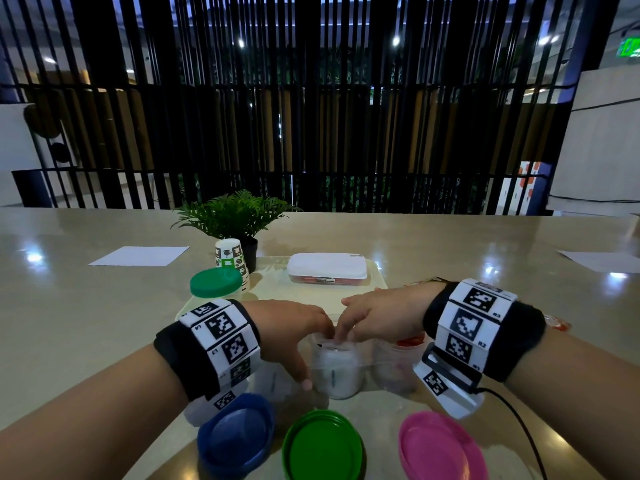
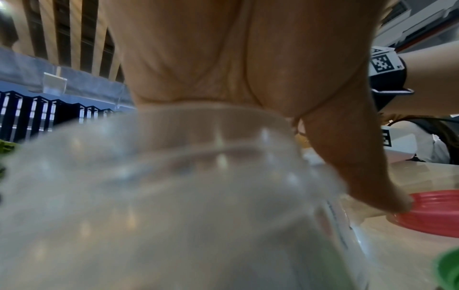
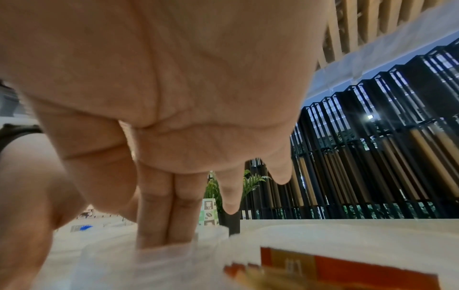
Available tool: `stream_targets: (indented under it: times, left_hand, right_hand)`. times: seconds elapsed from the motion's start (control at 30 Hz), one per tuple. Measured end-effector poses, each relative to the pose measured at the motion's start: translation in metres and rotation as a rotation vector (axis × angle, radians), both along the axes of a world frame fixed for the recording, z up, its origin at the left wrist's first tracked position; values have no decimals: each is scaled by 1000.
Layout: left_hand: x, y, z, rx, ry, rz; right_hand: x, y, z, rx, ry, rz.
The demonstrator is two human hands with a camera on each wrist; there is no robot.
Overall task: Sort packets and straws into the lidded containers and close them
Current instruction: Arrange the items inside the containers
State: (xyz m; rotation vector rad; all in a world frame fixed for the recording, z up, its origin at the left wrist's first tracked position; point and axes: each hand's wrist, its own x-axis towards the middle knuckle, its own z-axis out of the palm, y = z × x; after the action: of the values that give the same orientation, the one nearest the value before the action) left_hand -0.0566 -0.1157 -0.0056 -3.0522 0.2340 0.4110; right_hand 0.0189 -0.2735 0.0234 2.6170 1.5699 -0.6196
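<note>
head view, jar: the middle clear jar stood on the bench near the front edge, stuffed with white packets, no lid on it yet.
head view, left hand: the left hand was wrapped round the jar's rim and side, thumb down the wall. So that grip was holding the jar steady.
head view, right hand: the right hand had fingers poking down into the jar's mouth. Couldn't tell if they pinched a packet or just pushed the stack.
head view, lids: blue lid, green lid and pink lid lay loose in front, upside down.
left wrist view: mostly a blurry clear jar wall right up against the palm, thumb reaching past it.
right wrist view: two fingers pressed straight down into the white packets; an orange-red packet sat close by.
handling guess: thin plastic jar, probably light and a bit slick, likely to tip if pushed off-centre. Packets looked soft and springy, so I'd hold the wall low and press them flat before lidding.
</note>
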Motion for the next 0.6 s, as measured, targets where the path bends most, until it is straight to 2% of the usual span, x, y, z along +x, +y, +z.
stream_targets:
  times: [0.1,0.2,0.33,0.5,0.6]
  left_hand:
    - [-4,1,4,-139,-48,35]
    - [-6,2,11,-231,-93,33]
    - [-7,2,14,-139,-83,-18]
    - [-6,-2,10,68,-73,-83]
    - [-6,-3,6,75,-64,-86]
  right_hand:
    - [-1,-5,7,105,32,-3]
    - [-3,-3,6,91,2,29]
    - [-9,1,0,-4,27,33]
    - [-6,3,-11,-106,-135,40]
    - [-5,3,-12,-120,-161,46]
